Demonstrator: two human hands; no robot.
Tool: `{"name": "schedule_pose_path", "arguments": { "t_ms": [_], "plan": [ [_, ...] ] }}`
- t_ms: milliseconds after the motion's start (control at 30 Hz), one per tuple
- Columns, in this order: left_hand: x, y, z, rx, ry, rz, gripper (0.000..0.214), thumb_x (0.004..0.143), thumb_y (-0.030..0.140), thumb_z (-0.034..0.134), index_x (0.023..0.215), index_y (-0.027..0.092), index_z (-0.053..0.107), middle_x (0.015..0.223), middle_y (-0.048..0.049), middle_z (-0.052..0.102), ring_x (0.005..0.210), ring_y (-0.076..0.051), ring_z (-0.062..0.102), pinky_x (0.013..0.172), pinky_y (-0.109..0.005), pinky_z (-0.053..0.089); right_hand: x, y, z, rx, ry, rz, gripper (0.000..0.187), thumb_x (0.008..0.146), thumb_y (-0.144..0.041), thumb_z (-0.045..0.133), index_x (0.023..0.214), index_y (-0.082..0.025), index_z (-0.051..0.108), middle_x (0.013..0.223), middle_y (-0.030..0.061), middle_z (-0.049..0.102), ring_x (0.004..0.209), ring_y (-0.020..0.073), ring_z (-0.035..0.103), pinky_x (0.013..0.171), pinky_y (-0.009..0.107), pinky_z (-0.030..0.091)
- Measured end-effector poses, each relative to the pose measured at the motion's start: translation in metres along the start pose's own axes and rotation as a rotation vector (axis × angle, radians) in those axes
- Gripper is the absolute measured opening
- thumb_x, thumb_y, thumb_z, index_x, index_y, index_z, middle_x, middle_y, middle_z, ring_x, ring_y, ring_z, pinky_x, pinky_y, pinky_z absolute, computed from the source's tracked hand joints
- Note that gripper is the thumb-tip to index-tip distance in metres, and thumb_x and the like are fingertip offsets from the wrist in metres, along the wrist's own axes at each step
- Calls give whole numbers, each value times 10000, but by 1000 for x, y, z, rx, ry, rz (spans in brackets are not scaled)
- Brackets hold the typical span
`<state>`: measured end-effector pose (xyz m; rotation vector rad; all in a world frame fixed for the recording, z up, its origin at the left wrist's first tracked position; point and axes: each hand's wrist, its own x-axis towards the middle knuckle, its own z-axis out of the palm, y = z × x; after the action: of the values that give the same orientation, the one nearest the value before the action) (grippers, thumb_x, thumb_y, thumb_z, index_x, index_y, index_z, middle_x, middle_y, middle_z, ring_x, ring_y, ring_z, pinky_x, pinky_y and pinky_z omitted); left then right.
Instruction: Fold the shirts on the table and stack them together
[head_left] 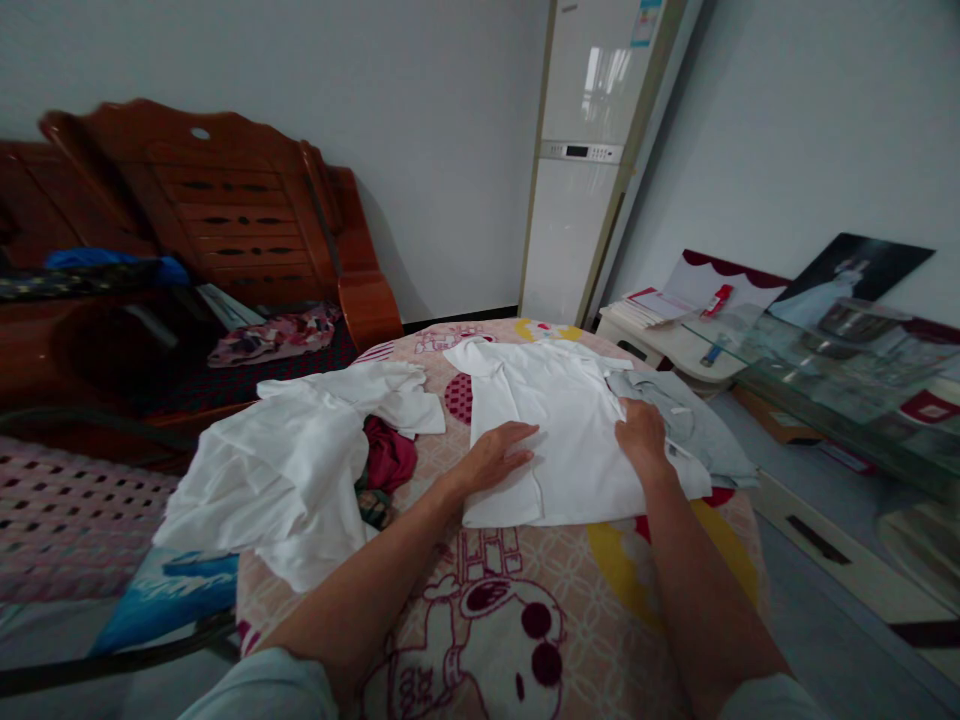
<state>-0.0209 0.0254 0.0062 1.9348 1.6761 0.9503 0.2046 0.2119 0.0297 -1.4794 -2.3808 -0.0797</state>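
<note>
A white short-sleeved shirt [570, 430] lies spread on the round table, its left part folded over in a long strip. My left hand [499, 458] rests on that strip with fingers stretched out, holding nothing. At the shirt's right edge, my right hand [642, 436] has its fingers closed on the fabric. Beside it on the right is a light grey garment [705, 430], partly under the white shirt. Left of my left arm, a loose heap of white clothes [277, 470] lies against a dark red garment [390, 455].
A patterned tablecloth [585, 640] covers the table. Behind on the left stands a wooden armchair [240, 210] with clothes on its seat. A tall white air conditioner [574, 220] is in the corner. To the right are a glass shelf [840, 385] and a woven pink chair [75, 510] is at left.
</note>
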Motion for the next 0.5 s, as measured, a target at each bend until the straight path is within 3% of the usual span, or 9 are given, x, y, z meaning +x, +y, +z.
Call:
{"name": "schedule_pose_path", "arguments": {
  "t_ms": [67,167,333,500],
  "plan": [
    [-2,-2,9,292,-73,23,601,951,499,489,1460,183,436,1533,-171,389,1435,-297,334,1171,-500,259,-5,17,-10,-121,-28,83,421,800,-46,454,1159,-74,671,1069,209,681,1073,320,616,890,392,459],
    [-5,-3,18,499,-183,44,663,953,580,421,1514,237,338,1597,-148,262,1483,-313,213,1188,-538,163,-9,32,-17,-156,-82,179,415,807,-43,436,1146,-96,669,1034,201,683,1035,310,635,821,366,466],
    [-7,-1,17,556,-222,45,733,933,664,350,1544,267,265,1617,-139,203,1490,-318,185,1186,-526,145,-8,40,-22,-166,-128,237,317,867,-144,435,1011,-123,718,1022,195,697,981,299,665,780,363,482],
    [-7,-1,15,562,-234,89,670,932,652,376,1526,355,291,1623,-102,204,1481,-343,196,1173,-565,147,-6,37,-32,-206,-146,189,317,913,-237,428,948,-142,728,987,177,706,938,270,674,749,335,477]
  ]
}}
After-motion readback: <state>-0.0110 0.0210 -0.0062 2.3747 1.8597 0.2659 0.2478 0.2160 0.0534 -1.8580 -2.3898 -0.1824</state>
